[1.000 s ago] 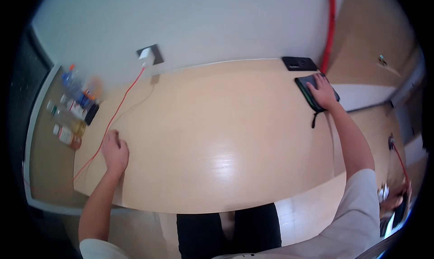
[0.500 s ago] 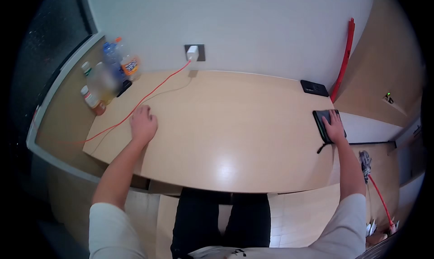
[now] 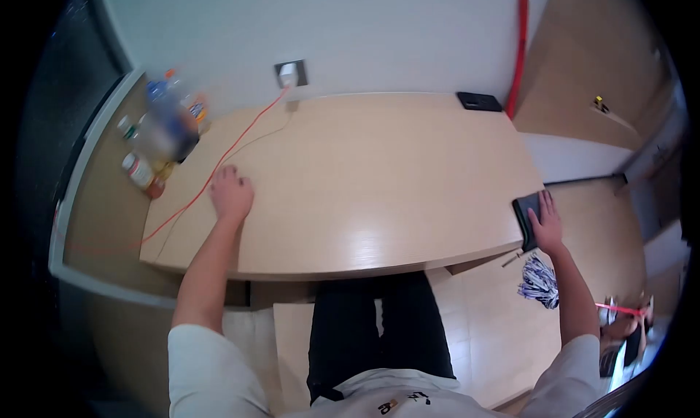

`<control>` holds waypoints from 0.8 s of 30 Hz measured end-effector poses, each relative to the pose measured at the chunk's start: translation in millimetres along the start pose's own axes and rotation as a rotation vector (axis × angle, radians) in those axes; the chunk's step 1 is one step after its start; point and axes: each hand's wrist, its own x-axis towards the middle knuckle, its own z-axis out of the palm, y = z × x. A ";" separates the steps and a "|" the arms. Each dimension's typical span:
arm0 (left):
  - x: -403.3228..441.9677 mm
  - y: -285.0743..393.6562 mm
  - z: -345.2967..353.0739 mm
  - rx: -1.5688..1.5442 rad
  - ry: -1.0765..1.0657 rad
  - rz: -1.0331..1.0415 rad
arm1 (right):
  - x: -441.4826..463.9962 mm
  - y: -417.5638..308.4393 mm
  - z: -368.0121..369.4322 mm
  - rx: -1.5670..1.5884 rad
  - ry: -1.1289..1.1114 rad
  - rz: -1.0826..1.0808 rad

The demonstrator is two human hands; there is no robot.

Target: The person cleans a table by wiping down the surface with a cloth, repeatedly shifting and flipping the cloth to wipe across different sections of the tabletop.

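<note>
One zip case: shifted from phone to table's edge, right of frame.
Right hand: spread over it, underside hidden.
Left hand: half-curled, seemingly empty, beside red cable.

The right hand has drawn the dark case toward the table front.

The pale, wood-look tabletop shines smoothly from where I stand. The dark, rectangular pouch looks matt; the white-and-purple, stranded mop head looks rough.
</note>
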 end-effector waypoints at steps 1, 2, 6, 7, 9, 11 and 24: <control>2.5 -9.8 9.1 0.003 0.036 0.051 | 0.5 -1.8 0.0 0.007 0.002 0.002; 5.0 -19.0 21.1 0.001 0.073 0.107 | 1.2 -1.7 -1.3 0.012 0.006 0.010; 2.7 -8.0 5.8 0.035 -0.003 0.071 | 1.4 -14.6 -10.5 -0.015 -0.061 0.079; 0.5 -9.1 9.0 0.028 0.010 0.088 | 3.4 -17.4 -12.2 -0.022 -0.074 0.100; 2.3 -14.6 13.6 0.022 0.056 0.108 | 18.2 -25.9 -11.2 -0.025 -0.089 0.123; 1.8 -12.3 9.6 -0.009 0.035 0.096 | 41.2 -33.5 -5.4 -0.030 -0.083 0.123; 2.4 -13.2 2.7 -0.035 -0.011 0.098 | 235.9 -85.1 25.1 -0.009 -0.140 0.194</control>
